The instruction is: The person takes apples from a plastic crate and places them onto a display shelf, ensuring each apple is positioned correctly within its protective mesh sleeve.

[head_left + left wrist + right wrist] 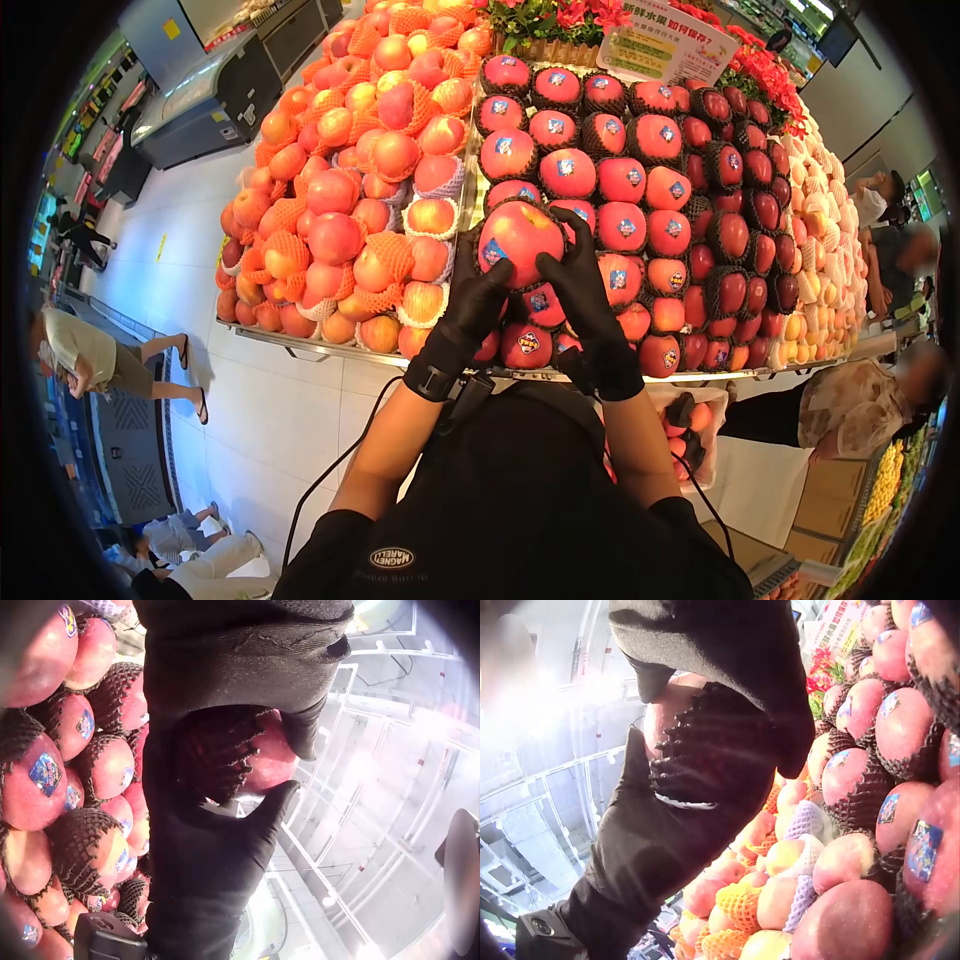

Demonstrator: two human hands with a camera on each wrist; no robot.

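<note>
A large red apple [520,240] with a blue sticker is held between both black-gloved hands above the display. The left hand [476,300] grips its left side, thumb on the near face. On the other side, the right hand [585,300] curls its fingers round the apple, its thumb also on the near face. In the left wrist view, a black foam net wraps part of the apple [274,757], and fingers hide much of the rest. The right wrist view shows the same netted apple [686,739] between the gloves. Rows of stickered apples [622,227] lie beneath and beyond the hands.
Apples in orange foam nets [335,240] are heaped on the left, darker red apples [735,235] on the right. A printed sign [668,45] and red flowers [770,75] stand behind. The metal display edge [300,345] runs before the person. Below it sits a crate of apples [708,445].
</note>
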